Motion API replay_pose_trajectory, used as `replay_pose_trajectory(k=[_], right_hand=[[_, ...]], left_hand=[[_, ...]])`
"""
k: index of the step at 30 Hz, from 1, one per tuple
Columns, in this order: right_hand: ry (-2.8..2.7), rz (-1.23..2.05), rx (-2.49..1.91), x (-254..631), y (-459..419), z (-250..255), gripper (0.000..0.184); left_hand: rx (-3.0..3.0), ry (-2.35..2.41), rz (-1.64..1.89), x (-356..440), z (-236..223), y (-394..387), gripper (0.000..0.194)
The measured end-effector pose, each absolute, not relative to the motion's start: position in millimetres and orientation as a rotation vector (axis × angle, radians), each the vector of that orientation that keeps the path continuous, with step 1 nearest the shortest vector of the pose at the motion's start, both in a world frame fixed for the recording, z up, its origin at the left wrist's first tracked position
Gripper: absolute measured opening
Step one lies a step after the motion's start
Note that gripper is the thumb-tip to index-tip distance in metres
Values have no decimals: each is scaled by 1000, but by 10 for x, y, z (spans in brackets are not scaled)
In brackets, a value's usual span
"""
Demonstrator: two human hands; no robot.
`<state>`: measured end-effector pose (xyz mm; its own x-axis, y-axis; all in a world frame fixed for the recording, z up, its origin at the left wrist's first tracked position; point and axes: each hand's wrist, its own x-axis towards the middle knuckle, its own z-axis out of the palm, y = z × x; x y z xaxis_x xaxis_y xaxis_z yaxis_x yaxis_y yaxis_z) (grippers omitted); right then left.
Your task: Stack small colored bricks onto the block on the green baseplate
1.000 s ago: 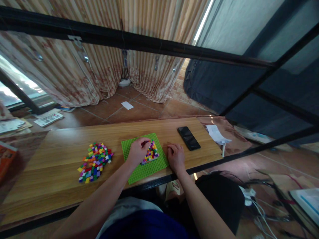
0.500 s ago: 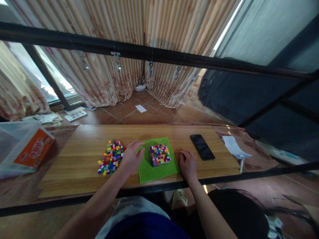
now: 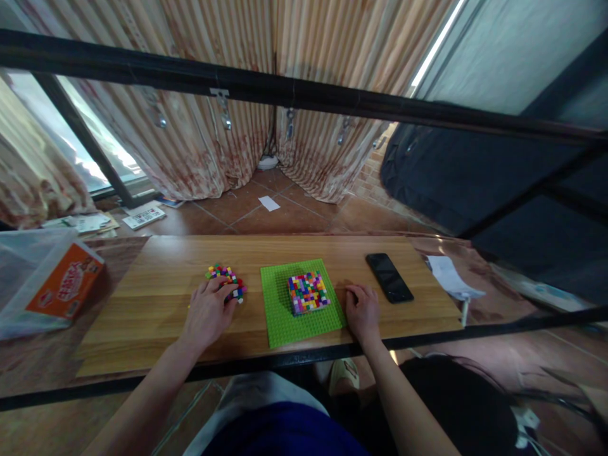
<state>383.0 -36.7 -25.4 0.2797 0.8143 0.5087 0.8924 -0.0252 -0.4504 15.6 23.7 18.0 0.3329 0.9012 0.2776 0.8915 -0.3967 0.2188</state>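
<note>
A green baseplate [image 3: 285, 316] lies at the front middle of the wooden table [image 3: 142, 297], with a square block of mixed-colour bricks [image 3: 308, 292] pressed onto it. Left of the plate is a pile of loose coloured bricks [image 3: 227, 276]. My left hand [image 3: 206, 313] lies over the near part of that pile, fingers spread and touching the bricks. My right hand [image 3: 361, 311] rests on the table against the plate's right edge, fingers curled, with nothing visible in it.
A black phone [image 3: 389, 277] lies right of the plate. White paper [image 3: 449, 276] hangs over the table's right end. An orange box in a clear bag [image 3: 64, 284] sits at the left. A black bar [image 3: 304, 95] crosses above the table.
My left hand left the brick block on the plate and moved left onto the loose pile. The right hand stayed beside the plate. The view swung left.
</note>
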Motion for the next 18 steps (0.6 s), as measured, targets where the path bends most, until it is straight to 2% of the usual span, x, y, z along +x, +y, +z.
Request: replay_pose_trajectory(k=[18], right_hand=[[-1533,-142,-1833,3825,-360,-252,22]], left_hand=[[2542,1530,656,307,196,205,15]])
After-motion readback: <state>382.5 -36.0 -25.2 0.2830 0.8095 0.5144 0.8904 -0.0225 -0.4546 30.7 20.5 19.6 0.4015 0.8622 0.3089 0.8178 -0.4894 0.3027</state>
